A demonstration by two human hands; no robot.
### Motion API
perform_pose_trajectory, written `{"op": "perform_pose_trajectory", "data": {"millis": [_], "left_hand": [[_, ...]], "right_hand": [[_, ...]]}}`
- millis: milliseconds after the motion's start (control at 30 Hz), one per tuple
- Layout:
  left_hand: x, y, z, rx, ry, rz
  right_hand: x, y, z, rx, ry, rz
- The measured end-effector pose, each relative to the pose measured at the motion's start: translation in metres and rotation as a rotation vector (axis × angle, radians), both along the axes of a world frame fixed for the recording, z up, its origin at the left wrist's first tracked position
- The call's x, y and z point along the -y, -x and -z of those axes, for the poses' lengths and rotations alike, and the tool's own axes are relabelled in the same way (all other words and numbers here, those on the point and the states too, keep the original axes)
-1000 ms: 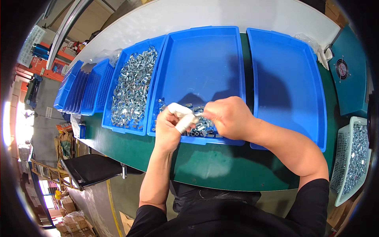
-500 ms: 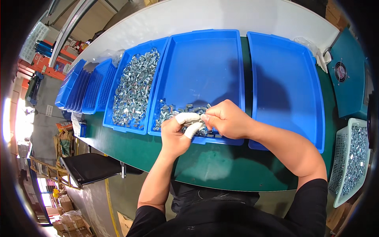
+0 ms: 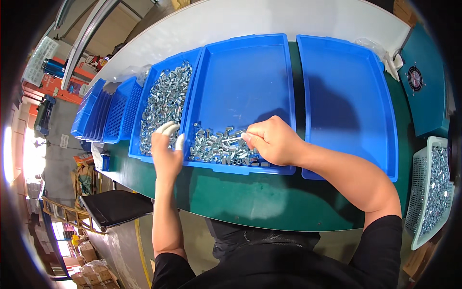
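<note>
My left hand, with white coverings on its finger ends, is over the near right edge of the left blue tray. Its thumb and fingers are apart, and nothing shows between them. That tray holds a thick layer of small shiny metal pieces. My right hand pinches a thin, pale rod that points left. Beneath the rod, more short metal pieces, hex-sided like long nuts, are heaped along the near side of the middle blue tray.
A third blue tray stands on the right. Blue perforated baskets are stacked at the far left. A teal machine with a fan stands at the right end of the green table. Beside it, lower down, is a pale basket of metal pieces.
My left hand has moved away from my right hand, leftward to the left tray, and its fingers have spread. My right hand stays nearly in place; the rod in it now shows clearly.
</note>
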State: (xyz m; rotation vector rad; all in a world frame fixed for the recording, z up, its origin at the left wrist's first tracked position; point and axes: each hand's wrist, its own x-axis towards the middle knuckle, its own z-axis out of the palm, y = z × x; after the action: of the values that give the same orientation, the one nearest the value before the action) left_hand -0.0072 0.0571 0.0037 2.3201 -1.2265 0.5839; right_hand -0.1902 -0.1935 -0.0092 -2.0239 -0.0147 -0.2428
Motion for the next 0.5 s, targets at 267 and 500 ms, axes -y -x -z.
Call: {"op": "perform_pose_trajectory", "data": {"millis": [267, 500], "left_hand": [[0.042, -0.022, 0.008, -0.033, -0.353, 0.06], [0.046, 0.0, 0.01, -0.502, 0.28, 0.154]], "right_hand": [[0.001, 0.0, -0.001, 0.005, -0.05, -0.007], [0.001, -0.001, 0.007, 0.08, -0.127, 0.033]]}}
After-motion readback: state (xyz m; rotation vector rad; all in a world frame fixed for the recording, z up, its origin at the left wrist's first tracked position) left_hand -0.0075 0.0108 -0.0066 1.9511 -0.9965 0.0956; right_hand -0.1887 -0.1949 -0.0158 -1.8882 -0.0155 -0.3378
